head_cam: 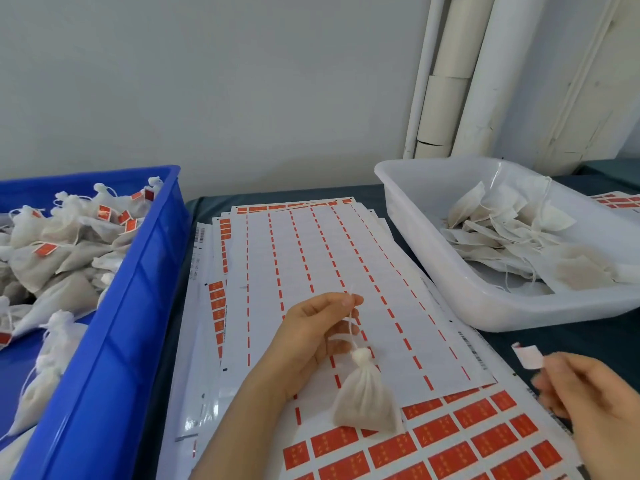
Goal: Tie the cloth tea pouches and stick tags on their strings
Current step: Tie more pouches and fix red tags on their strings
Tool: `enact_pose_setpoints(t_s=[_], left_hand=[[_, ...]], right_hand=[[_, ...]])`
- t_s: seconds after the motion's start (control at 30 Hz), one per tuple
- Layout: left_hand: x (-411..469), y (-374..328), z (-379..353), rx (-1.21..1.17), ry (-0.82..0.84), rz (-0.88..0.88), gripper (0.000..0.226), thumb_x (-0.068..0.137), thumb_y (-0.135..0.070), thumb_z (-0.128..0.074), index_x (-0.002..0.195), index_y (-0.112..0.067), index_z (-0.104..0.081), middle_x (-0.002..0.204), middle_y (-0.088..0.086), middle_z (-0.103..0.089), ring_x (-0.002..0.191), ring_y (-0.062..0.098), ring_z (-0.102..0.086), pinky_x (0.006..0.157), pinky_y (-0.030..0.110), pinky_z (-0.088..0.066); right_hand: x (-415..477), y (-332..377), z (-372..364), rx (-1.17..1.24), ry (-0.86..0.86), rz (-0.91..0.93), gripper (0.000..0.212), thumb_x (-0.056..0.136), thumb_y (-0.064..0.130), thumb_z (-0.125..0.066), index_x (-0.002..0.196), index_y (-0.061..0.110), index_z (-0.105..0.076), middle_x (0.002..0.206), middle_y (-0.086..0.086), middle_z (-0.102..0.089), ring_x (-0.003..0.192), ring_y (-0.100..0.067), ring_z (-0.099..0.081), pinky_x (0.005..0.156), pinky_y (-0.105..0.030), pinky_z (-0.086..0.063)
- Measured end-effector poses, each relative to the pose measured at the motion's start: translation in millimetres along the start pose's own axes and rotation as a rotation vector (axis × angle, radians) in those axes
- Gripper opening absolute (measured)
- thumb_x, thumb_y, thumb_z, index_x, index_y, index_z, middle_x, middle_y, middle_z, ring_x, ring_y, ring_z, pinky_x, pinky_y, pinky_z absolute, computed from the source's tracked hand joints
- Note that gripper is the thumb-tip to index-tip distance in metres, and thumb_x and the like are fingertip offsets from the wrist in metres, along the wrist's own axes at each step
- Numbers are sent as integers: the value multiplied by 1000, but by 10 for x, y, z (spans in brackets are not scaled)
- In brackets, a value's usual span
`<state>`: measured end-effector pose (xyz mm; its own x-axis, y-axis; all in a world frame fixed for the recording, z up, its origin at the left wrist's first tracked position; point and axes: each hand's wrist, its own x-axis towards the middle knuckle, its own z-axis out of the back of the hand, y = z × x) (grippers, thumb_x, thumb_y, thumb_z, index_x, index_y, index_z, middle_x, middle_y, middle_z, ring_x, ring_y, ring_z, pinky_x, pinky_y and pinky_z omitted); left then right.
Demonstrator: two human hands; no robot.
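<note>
glossy blue plastic crate, translucent white plastic tub, glossy paper sticker sheets, sheer matt white cloth pouch.

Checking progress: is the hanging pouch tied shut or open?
Tied shut: the pouch hangs with bunched neck from string pinched by left hand.

One head-worn wide-angle view looks forward and down across the desk, close above it, facing the wall at 12 o'clock.
</note>
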<state>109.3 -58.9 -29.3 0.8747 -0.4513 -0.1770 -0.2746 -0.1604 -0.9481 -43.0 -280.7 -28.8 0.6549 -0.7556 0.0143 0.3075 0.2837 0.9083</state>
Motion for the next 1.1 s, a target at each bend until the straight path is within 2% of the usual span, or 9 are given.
enact_pose_setpoints(t_s=[0.07,0.27,0.37,0.43,0.57,0.67,0.87,1.0,1.1], left_hand=[[14,5,-5,0,-34,-23,17,87,-16,-63,84,-21,-79,80,1,-72,65,12,-66,61,21,-52],[10,-5,-14,-46,-80,-43,16,86,-16,-64,84,-20,-79,79,3,-72,64,12,-65,62,21,-52],[-2,-13,-26,-45,-104,-66,15,75,-30,-66,82,-25,-79,82,-1,-73,69,12,-68,64,20,-52],[3,-3,-34,-28,-116,-91,20,71,-36,-65,83,-28,-79,87,-2,-74,79,13,-70,68,20,-53],[19,7,-35,-29,-136,-122,18,87,-23,-61,87,-29,-79,89,1,-74,83,14,-70,73,22,-53],[36,-1,-13,-68,-143,-149,22,89,-14,-61,88,-27,-79,86,4,-74,81,13,-69,73,22,-53],[74,-11,-7,-131,-171,-185,14,84,-15,-64,84,-19,-78,87,9,-74,81,18,-71,70,21,-55],[81,-1,3,-115,-178,-167,18,88,-20,-61,83,-19,-78,88,9,-75,81,18,-71,69,23,-55],[78,-15,1,-122,-187,-157,16,85,-25,-62,86,-19,-78,92,8,-74,85,17,-70,71,27,-53]], right_hand=[[-28,96,26,11,152,28,16,79,33,-57,82,19,-65,63,-1,-68,66,-25,-64,69,-40,-49],[-46,627,-247,43,437,273,40,55,55,-55,82,28,-66,74,16,-71,66,3,-66,61,-17,-44],[27,881,-582,143,491,363,21,68,42,-65,87,33,-63,80,21,-70,73,6,-65,54,-7,-47],[126,976,-870,243,527,389,20,77,26,-70,93,33,-62,84,19,-70,78,4,-66,59,-2,-44],[280,986,-1358,373,506,359,14,84,16,-65,86,30,-67,86,19,-69,84,1,-64,69,-14,-52],[296,880,-1480,590,558,250,21,86,8,-60,84,25,-72,85,5,-71,81,-13,-66,73,-27,-52],[332,776,-1460,812,661,159,25,86,1,-57,94,19,-72,78,-6,-66,71,-16,-62,68,-26,-52],[282,781,-1447,735,659,242,29,86,0,-57,97,23,-70,76,-5,-65,72,-18,-64,73,-30,-55],[245,770,-1450,624,667,335,31,86,4,-58,103,28,-66,73,1,-64,71,-13,-63,71,-25,-53]])
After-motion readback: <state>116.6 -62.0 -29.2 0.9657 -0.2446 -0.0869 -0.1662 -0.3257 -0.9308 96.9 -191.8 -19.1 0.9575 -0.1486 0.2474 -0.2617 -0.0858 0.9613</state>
